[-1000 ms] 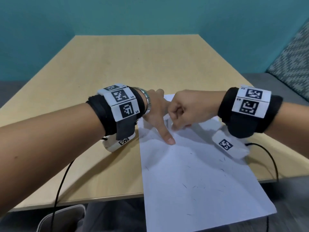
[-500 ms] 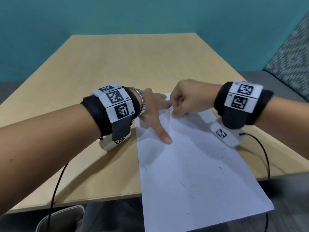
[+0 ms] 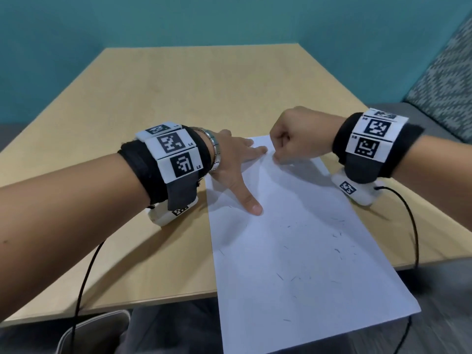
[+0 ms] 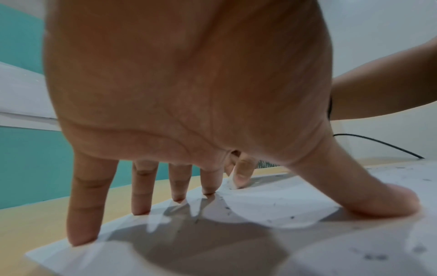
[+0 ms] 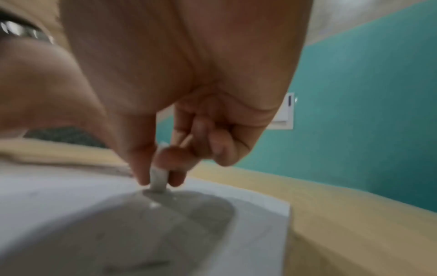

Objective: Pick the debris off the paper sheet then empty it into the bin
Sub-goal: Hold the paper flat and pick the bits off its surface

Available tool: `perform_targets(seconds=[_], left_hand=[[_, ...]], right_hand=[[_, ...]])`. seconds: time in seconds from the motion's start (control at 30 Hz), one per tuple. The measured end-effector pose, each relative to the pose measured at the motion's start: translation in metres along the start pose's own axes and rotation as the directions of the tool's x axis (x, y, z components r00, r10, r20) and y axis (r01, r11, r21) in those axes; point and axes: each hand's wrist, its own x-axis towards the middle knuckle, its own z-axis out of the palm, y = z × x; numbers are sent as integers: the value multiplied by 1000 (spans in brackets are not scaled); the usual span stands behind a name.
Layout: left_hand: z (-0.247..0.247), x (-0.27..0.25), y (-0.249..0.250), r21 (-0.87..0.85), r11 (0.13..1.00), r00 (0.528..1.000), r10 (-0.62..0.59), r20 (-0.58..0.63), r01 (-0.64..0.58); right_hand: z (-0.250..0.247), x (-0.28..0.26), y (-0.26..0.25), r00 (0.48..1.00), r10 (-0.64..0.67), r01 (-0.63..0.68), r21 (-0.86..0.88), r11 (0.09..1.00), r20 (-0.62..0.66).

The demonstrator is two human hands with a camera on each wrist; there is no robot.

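A white paper sheet point(image 3: 293, 251) lies on the wooden table point(image 3: 204, 93), its near end hanging over the table's edge. Dark specks of debris point(image 3: 337, 250) are scattered over its middle and near half. My left hand point(image 3: 245, 175) lies flat with fingers spread, pressing the sheet's far left corner; in the left wrist view its fingertips point(image 4: 80, 240) touch the paper point(image 4: 260, 233). My right hand point(image 3: 278, 159) is curled near the far edge. Its thumb and forefinger pinch a small white piece point(image 5: 158, 179) that stands on the paper point(image 5: 236, 233).
Black cables point(image 3: 413, 226) run from both wrists over the table's near edge. A light-rimmed object point(image 3: 94, 333) shows below the table at bottom left. A patterned seat point(image 3: 447, 85) stands at the right. Teal walls close the far side.
My right hand has slid a little toward the paper's far edge and away from the left hand. The left hand stays pressed on the sheet.
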Motion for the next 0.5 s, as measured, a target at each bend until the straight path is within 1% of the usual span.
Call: perform_targets(seconds=[0.03,0.07,0.13,0.17,0.2,0.23,0.27,0.3,0.33,0.37,0.43,0.47,0.5], left_hand=[[0,0,1,8,1000,1000,-1,-3,1],[0,0,1,8,1000,1000,-2,-7,2],[0,-1,1,0,1000,1000,2,-10,-2],[-1,0,1,-2,1000,1000,5,-10,-5],[-1,0,2,-1,1000,1000,4,-6,-4],[-1,0,3,4,1000,1000,1,-2,-1],[-1,0,3,13,1000,1000,-4,-1,4],[-1,-1,4,22,1000,1000,-8,-1,8],[-2,-1,4,25,1000,1000,-10,-3,10],[-2,-2,4,19,1000,1000,-8,-8,8],[-1,0,3,4,1000,1000,-1,-11,1],[-2,1,2,4,1000,1000,-1,-13,1],[-1,1,2,10,1000,1000,-2,-8,2]], right_hand=[[1,-2,-1,1000,5,-5,24,1000,6],[3,-6,-6,997,-20,15,69,998,73],[11,-19,-17,957,-113,76,147,986,268],[11,-20,-17,948,-127,86,148,985,293],[7,-15,-14,962,-99,73,112,991,254],[3,-8,-8,982,-50,39,64,997,180],[-1,-3,-4,994,-19,16,30,999,106],[-4,-1,-2,997,-1,0,20,1000,71],[-3,-2,-3,996,-7,4,43,999,85],[0,-8,-8,988,-39,27,77,997,148],[9,-23,-17,945,-122,82,142,986,303],[10,-25,-17,939,-138,93,152,984,314],[8,-21,-12,958,-112,78,136,988,262]])
